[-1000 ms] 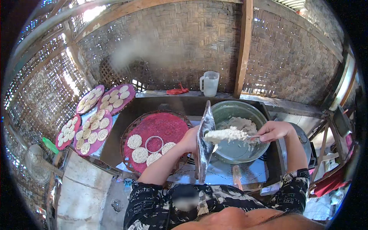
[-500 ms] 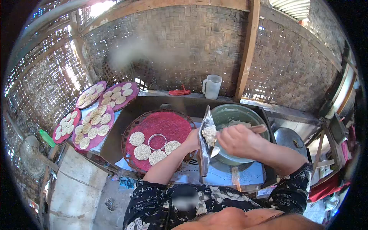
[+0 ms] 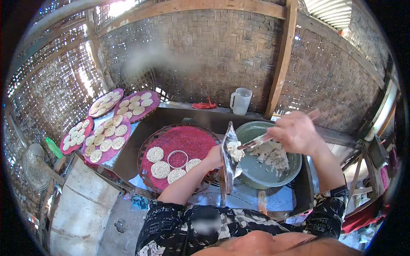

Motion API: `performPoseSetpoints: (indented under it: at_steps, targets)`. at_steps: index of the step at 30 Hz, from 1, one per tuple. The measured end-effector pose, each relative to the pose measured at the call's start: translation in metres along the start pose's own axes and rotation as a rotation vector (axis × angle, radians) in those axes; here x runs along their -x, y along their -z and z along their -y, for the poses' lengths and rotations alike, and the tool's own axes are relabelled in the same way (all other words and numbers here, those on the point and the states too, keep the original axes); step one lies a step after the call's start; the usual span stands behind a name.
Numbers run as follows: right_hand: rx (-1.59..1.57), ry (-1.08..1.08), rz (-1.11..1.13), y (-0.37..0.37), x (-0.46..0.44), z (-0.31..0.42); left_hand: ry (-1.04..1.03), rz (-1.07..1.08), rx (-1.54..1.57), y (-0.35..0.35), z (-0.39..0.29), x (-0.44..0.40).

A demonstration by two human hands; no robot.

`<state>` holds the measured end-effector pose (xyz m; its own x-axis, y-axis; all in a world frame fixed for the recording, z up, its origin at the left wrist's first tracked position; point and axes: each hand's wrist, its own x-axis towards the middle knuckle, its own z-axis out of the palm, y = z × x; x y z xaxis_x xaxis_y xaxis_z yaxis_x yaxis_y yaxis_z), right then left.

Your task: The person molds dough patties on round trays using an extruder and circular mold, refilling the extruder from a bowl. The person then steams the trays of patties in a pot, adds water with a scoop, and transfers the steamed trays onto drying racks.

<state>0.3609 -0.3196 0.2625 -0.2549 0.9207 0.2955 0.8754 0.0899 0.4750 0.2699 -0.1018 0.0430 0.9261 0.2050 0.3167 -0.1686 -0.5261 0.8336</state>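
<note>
My left hand (image 3: 215, 157) grips a dark, flat board (image 3: 229, 175) tilted nearly on edge, its fingers partly hidden behind it. A lump of sticky white rice (image 3: 234, 151) clings to the board's face. My right hand (image 3: 295, 133), slightly blurred, is closed around the wooden handle of a spatula (image 3: 258, 141), whose tip touches the rice lump. Below it sits a green basin (image 3: 267, 184) with more cooked rice (image 3: 275, 158) inside. To the left, a round tray with a pink mat (image 3: 196, 138) carries several flat rice rounds (image 3: 160, 170) and a ring mould (image 3: 168, 159).
Several pink trays (image 3: 143, 112) with rice rounds stand at the far left. A plastic jug (image 3: 241, 102) and a red item (image 3: 204, 105) rest on the back ledge. Another wooden-handled tool (image 3: 262, 201) lies before the basin. A green bottle (image 3: 54, 147) is at the left.
My right hand has risen and moved right, drawing back from the board, so the spatula and the rice in the basin now show. The left hand still holds the board. The view has shifted slightly.
</note>
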Motion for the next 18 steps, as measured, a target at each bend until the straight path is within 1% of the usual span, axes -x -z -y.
performPoseSetpoints:
  at_steps: [2,3,6,7,8,10,12,14,15,18]
  targets:
    - [-0.041,0.069,-0.01,-0.023,-0.013,0.015,0.002,0.029,-0.171,-0.004,-0.014,-0.001]
    - [-0.061,0.103,-0.016,-0.03,-0.015,0.02,-0.056,0.012,-0.203,-0.007,-0.011,-0.003]
    - [-0.06,0.053,-0.022,-0.026,-0.013,0.014,-0.003,0.001,-0.041,-0.002,-0.014,-0.003]
    - [-0.056,0.014,-0.026,-0.016,-0.009,0.006,0.037,-0.011,0.131,-0.001,-0.002,-0.007]
    - [-0.06,-0.028,-0.082,-0.004,-0.003,-0.003,0.078,0.002,0.191,0.004,0.009,-0.009]
    - [-0.018,-0.178,-0.223,0.018,0.01,-0.016,0.152,0.02,0.316,0.016,0.026,-0.014]
    - [-0.076,-0.136,-0.24,0.021,0.012,-0.016,0.058,-0.059,0.161,0.013,0.037,-0.016]
    - [-0.098,-0.112,-0.23,0.017,0.013,-0.014,0.042,-0.116,0.312,0.004,0.038,-0.012]
    - [-0.084,-0.105,-0.214,0.013,0.01,-0.015,0.087,-0.091,0.371,0.004,0.038,-0.016]
    - [-0.013,-0.101,-0.162,0.009,0.008,-0.019,0.113,-0.07,0.264,-0.001,0.027,-0.016]
